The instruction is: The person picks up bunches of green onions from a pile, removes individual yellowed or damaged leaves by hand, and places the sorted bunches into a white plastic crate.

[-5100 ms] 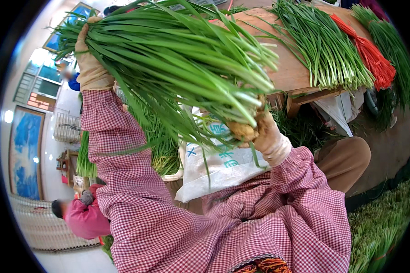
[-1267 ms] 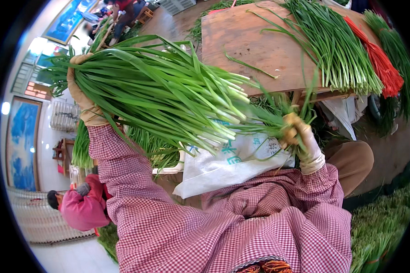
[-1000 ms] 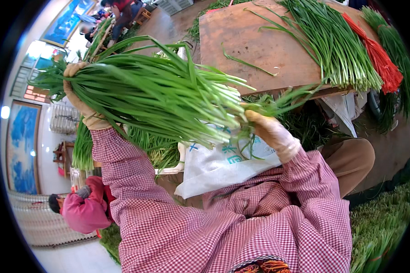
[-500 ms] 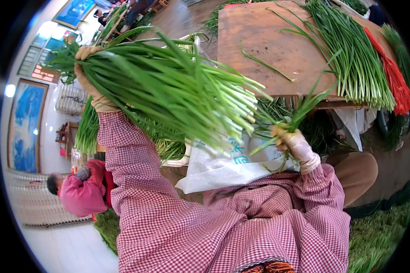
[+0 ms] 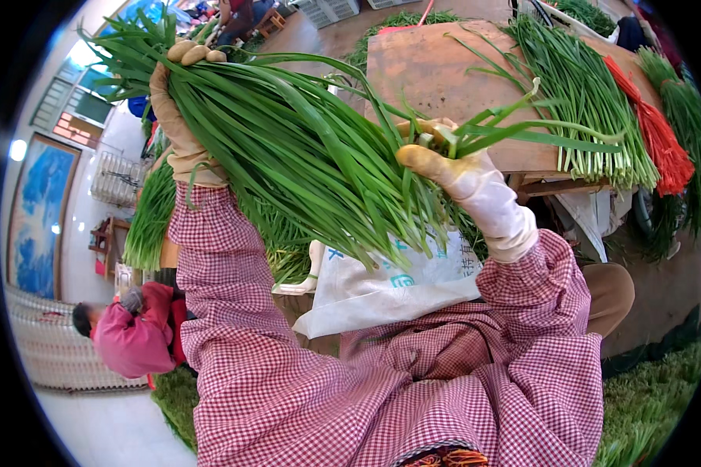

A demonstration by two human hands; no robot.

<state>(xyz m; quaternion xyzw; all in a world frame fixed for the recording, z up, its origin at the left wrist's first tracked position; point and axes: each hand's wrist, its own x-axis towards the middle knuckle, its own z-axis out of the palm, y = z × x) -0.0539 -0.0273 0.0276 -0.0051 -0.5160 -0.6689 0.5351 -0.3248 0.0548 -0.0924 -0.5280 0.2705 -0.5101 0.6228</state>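
The person's left hand point(image 5: 170, 97), in a beige glove, was closed around the leafy end of a thick bundle of long, flat green leaves point(image 5: 304, 132), raised slantwise off the left edge of a brown wooden table point(image 5: 436, 70), partly over a white woven sack point(image 5: 389, 300). The right hand point(image 5: 448, 159), in a stained whitish glove, gripped a small tuft of loose green leaves point(image 5: 506, 136) by the bundle's lower end; whether it touched the bundle, one could not tell. Along the table's near edge, toward its right, lay 1 pale-stemmed green sheaf point(image 5: 576, 101) beside glossy red strips point(image 5: 650, 124).
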